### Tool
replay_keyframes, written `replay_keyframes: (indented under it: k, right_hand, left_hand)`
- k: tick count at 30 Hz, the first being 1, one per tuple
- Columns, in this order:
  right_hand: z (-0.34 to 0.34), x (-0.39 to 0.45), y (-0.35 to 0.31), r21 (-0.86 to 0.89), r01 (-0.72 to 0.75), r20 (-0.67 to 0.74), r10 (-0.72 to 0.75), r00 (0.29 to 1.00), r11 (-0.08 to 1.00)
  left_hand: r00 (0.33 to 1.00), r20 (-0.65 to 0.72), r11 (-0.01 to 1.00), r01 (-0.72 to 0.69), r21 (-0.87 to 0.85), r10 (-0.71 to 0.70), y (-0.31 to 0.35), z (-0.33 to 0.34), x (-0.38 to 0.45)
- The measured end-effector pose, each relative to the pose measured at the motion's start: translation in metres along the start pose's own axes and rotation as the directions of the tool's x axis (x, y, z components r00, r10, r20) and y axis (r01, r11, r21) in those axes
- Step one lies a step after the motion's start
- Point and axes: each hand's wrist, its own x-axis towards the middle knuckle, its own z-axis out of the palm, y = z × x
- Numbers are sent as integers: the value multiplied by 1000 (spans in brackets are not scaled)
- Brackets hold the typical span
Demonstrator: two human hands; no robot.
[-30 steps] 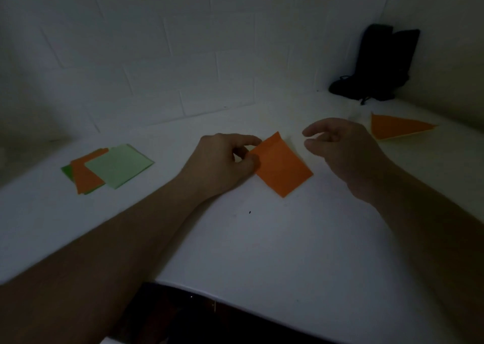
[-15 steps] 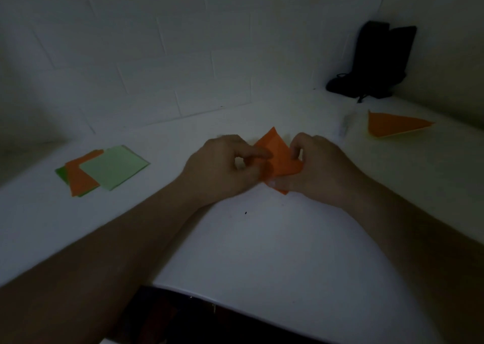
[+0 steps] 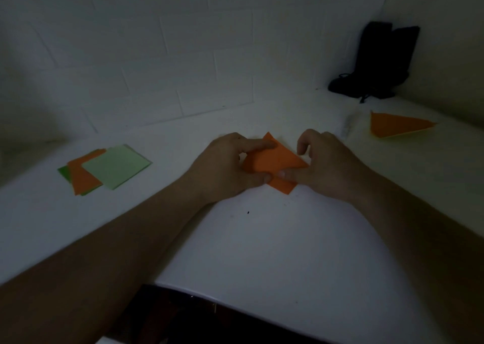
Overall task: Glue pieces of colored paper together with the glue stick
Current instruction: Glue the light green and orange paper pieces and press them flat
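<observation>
An orange paper square (image 3: 275, 161) lies on the white table (image 3: 262, 252) at the centre, partly folded over on itself. My left hand (image 3: 225, 168) pinches its left side between forefinger and thumb. My right hand (image 3: 327, 164) pinches its right corner, thumb pressed on the folded flap. A folded orange triangle (image 3: 398, 126) lies at the far right. A pale blurred stick-like thing (image 3: 347, 127), possibly the glue stick, lies just left of the triangle.
A small stack of paper sheets, light green (image 3: 116, 166) over orange (image 3: 83, 177) over dark green, lies at the left. A black object (image 3: 379, 63) stands in the back right corner against the tiled wall. The table's front edge runs along the bottom.
My right hand came down from the air onto the orange square and took hold of it. Both hands have folded the sheet over, so it now shows a triangular flap.
</observation>
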Motion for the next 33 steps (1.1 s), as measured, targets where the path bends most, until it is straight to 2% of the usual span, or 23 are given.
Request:
replay_keyframes:
  k: [5,13,17,26,33]
  right_hand:
    - [0,9,8,-35,-25,-107,21,994,999]
    - [2,11,9,-72,17,-175,-30,984,997]
    - [2,10,4,-8,14,-236,-15,972,1000]
    - [7,0,-15,-188,91,-121,-115,986,978]
    - [8,-5,-17,-93,64,-43,-68,997,994]
  left_hand:
    - [999,13,999,39,-16,-39,2,0,-1]
    - [999,11,999,47,10,-47,5,0,-1]
    - [999,10,999,48,16,-48,4,0,-1]
    - [999,10,999,48,21,-48,4,0,0]
    - [1000,8,999,27,37,-28,1,1,0]
